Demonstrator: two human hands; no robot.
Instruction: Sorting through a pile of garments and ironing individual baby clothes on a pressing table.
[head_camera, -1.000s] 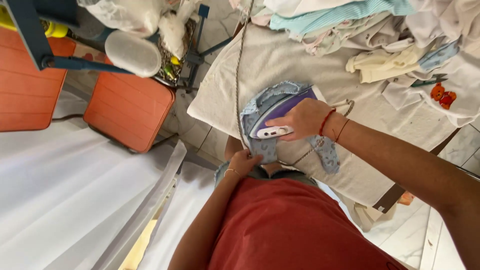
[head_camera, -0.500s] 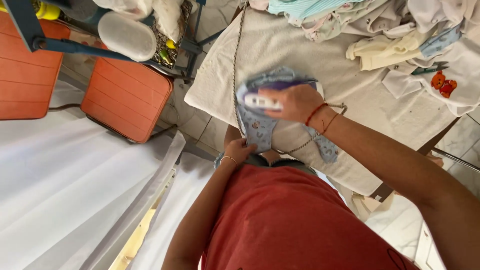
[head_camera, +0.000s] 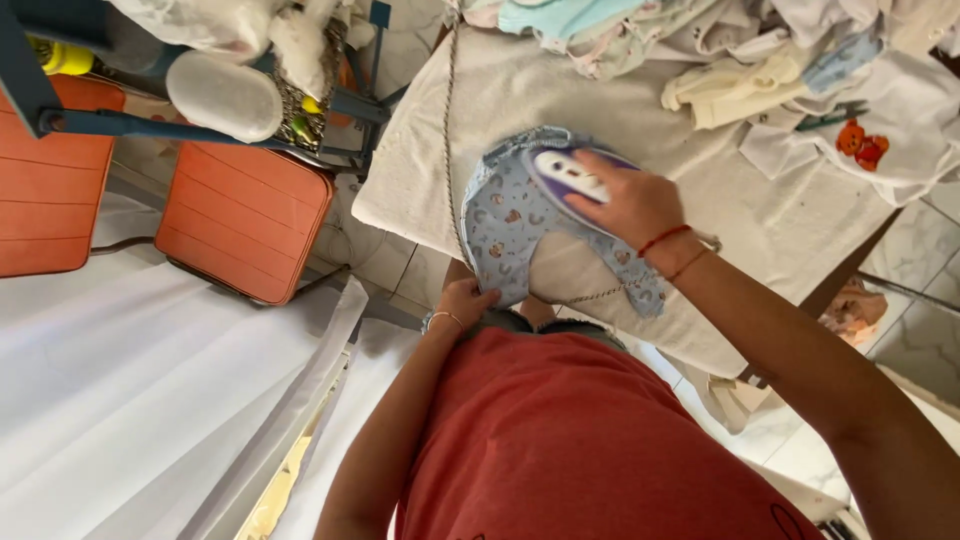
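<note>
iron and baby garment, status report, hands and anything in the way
Right hand gripping purple iron on blue patterned garment. Left hand holding garment's near edge. Cord lies beside it.

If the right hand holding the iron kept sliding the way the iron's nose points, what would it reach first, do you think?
Probably the patterned blue baby garment's far edge, then bare white padded ironing cloth; the right hand seems unobstructed.

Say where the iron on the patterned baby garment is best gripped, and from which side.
Grip the iron by its top handle, coming down from above, likely the safest hold. It lies sole-down on the blue patterned garment, so only the upper body is exposed. The right hand already wraps it that way; the left hand pinches the garment's near edge at the padded table.
</note>
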